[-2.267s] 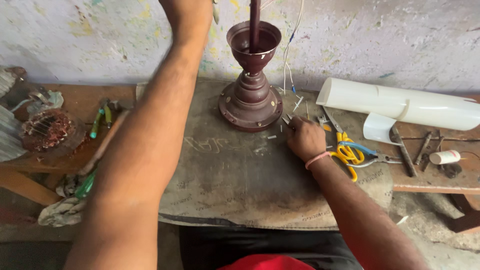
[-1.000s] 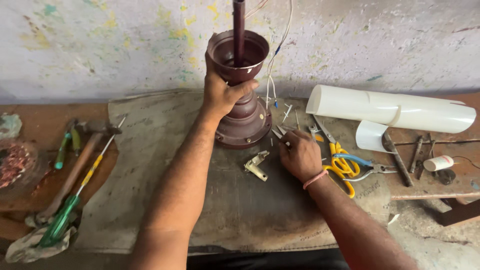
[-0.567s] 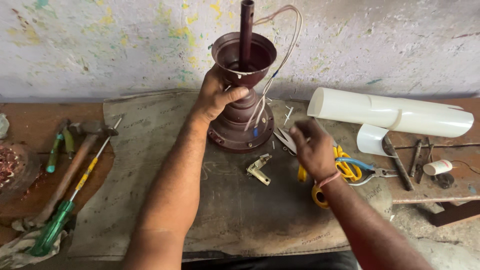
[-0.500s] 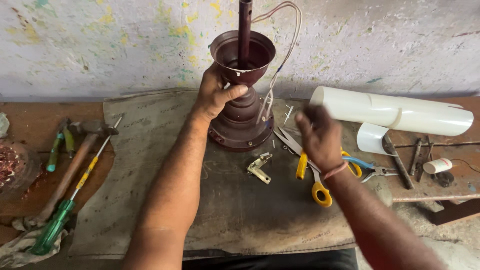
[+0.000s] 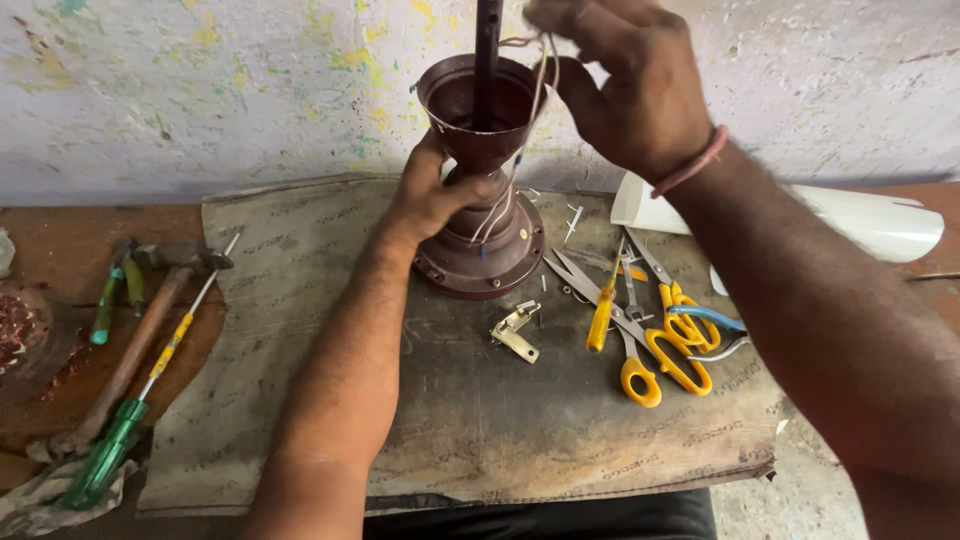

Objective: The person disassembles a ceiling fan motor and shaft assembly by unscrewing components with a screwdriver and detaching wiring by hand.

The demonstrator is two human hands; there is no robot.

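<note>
A dark red-brown metal fan housing (image 5: 480, 235) with a cup-shaped top and a centre rod stands upright on a grey mat (image 5: 460, 400). My left hand (image 5: 435, 195) grips the narrow neck under the cup. My right hand (image 5: 625, 80) is raised beside the cup's rim, its fingers pinched on thin white wires (image 5: 540, 70) that run down the outside of the housing to its base.
Yellow-handled scissors (image 5: 640, 330) and other small tools lie right of the housing, with a small metal bracket (image 5: 515, 330) in front. A white tube (image 5: 870, 220) lies at the far right. A hammer (image 5: 140, 330) and a green-handled screwdriver (image 5: 130, 415) rest on the left.
My right hand rose from the tools on the mat to the wires at the cup's rim. My left hand stayed on the housing's neck. The view moved closer.
</note>
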